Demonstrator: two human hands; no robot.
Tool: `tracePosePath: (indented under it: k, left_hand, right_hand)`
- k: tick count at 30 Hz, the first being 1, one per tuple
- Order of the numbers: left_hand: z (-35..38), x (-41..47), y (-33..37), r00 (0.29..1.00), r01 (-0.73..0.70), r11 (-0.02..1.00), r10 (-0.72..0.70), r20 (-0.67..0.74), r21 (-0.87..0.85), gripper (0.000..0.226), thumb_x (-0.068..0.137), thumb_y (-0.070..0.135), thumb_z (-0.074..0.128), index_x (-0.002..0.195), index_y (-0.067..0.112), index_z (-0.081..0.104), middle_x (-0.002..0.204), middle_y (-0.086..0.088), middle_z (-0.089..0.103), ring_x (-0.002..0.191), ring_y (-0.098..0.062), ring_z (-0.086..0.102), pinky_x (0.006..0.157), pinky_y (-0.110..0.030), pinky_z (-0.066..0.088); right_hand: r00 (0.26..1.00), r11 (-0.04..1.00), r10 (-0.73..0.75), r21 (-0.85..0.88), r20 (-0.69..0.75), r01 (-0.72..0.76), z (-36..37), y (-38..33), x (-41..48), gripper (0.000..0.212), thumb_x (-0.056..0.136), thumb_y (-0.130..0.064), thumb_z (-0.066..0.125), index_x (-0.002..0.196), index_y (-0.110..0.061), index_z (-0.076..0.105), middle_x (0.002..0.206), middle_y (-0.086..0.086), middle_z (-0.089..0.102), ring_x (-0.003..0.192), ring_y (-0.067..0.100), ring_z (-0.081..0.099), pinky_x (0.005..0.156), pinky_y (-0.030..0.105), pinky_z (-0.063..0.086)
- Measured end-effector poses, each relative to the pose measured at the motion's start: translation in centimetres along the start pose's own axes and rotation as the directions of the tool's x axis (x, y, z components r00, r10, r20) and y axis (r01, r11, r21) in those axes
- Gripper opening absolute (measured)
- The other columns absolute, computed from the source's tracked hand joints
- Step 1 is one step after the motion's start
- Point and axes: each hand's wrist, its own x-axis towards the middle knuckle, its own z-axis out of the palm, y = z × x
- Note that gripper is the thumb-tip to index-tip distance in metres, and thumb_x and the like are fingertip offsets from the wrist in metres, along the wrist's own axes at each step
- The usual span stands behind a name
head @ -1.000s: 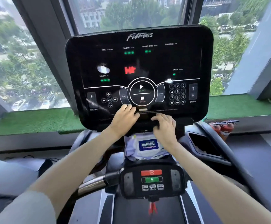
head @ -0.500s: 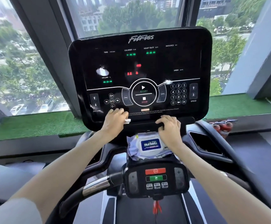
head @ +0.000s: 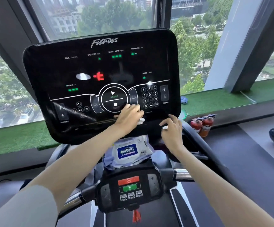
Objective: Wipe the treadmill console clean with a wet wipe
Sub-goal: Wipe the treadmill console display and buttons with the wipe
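ok so since half a second back the left hand [head: 129, 117] has slid right along the bottom of the console [head: 100, 66], from under the media buttons to just below the START/STOP ring, next to the keypad. Its fingers are curled over the wipe [head: 141, 120], pressing it to the glass, with a white corner poking out on the right. The right hand [head: 172, 133] has come off the middle of the lower edge and is now at the bottom right corner, fingers loosely bent. There's a tiny white bit by the thumb, can't tell if it's holding that. Count: one wipe, one pack [head: 128, 151] sitting below the console, one small control pad [head: 129, 189] with a red and a green button, two red extinguishers [head: 201, 125] off to the right. The console is glossy black with a streak by INCLINE. The room has big windows [head: 100, 13], a green turf ledge [head: 214, 99], and trees and buildings outside.
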Motion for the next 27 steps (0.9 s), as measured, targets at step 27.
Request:
tracePosePath:
  k: [27]
  left_hand:
    - [-0.5, 15.6, 12.8, 0.963, 0.121, 0.991, -0.133, -0.235, -0.064, 0.017, 0.077, -0.003, 0.062, 0.085, 0.012, 0.061, 0.088, -0.003, 0.056, 0.086, -0.023, 0.046, 0.086, -0.035, 0.025]
  right_hand:
    - [0.973, 0.968, 0.226, 0.099, 0.053, -0.23, -8.0, 8.5, 7.5, 0.025, 0.079, -0.001, 0.052, 0.1, -0.008, 0.062, 0.113, 0.014, 0.054, 0.111, 0.027, 0.047, 0.092, 0.032, 0.039]
